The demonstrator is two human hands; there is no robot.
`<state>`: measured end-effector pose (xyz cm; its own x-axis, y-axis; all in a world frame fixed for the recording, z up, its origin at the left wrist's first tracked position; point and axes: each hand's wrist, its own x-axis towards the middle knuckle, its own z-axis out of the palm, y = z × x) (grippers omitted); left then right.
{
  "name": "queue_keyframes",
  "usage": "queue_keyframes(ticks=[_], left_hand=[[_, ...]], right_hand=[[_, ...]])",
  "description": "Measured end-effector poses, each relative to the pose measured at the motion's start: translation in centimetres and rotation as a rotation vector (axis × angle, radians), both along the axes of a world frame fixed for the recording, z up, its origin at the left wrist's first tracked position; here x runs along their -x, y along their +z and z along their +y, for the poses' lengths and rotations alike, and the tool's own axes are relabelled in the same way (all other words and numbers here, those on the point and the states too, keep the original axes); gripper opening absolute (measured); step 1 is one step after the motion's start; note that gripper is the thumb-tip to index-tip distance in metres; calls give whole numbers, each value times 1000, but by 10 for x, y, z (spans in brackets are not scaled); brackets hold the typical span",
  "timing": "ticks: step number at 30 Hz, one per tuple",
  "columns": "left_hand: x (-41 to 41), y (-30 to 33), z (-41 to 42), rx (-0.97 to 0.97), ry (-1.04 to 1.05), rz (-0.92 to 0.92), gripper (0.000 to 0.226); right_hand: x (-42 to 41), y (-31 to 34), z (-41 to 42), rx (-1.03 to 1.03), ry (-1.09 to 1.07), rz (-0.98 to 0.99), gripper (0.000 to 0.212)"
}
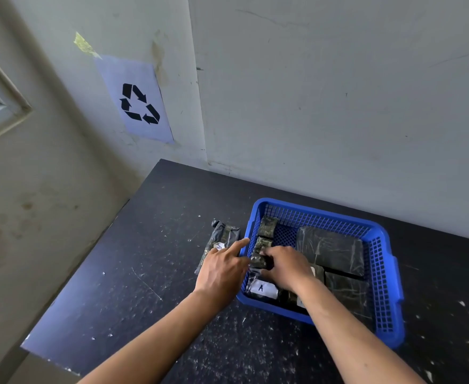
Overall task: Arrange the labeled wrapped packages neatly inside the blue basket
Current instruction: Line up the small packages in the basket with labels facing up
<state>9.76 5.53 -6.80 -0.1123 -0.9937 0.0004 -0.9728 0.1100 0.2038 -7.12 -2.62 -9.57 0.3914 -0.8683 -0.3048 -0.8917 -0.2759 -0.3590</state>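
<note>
In the lower centre of the frame, the right hand [284, 266] curls over a small wrapped package [258, 260] at the blue basket [385, 286]'s left wall, seemingly gripping it, its fingertips hidden. The left hand [222, 270] hovers outside with forefinger extended, covering part of a labeled package [222, 235] on the black table [144, 273].

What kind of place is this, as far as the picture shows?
Probably a sorting or recycling corner in a workroom: a recycling sign is stuck on the scuffed wall, and a blue basket of wrapped packages stands on a scratched black table.
</note>
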Motion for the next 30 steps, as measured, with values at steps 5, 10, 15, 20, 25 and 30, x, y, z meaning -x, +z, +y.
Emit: queue_keyframes(ticks=[5,10,15,20,25,30], left_hand=[[-1,-1,2,-25,4,27,26],[0,-4,3,-33,-7,3,27],[0,-2,4,-50,-4,-13,22],[6,-8,5,1,11,-47,40],[17,0,-8,24,57,-42,54],[14,-5,-6,6,-14,-80,59]], right_hand=[[15,7,-18,-213,-184,-209,52],[19,11,-23,-275,-177,-192,51],[12,18,-19,-180,-161,-179,52],[8,31,-6,-387,-490,-651,27],[15,40,5,-546,-517,-721,24],[25,39,0,-443,-533,-535,40]])
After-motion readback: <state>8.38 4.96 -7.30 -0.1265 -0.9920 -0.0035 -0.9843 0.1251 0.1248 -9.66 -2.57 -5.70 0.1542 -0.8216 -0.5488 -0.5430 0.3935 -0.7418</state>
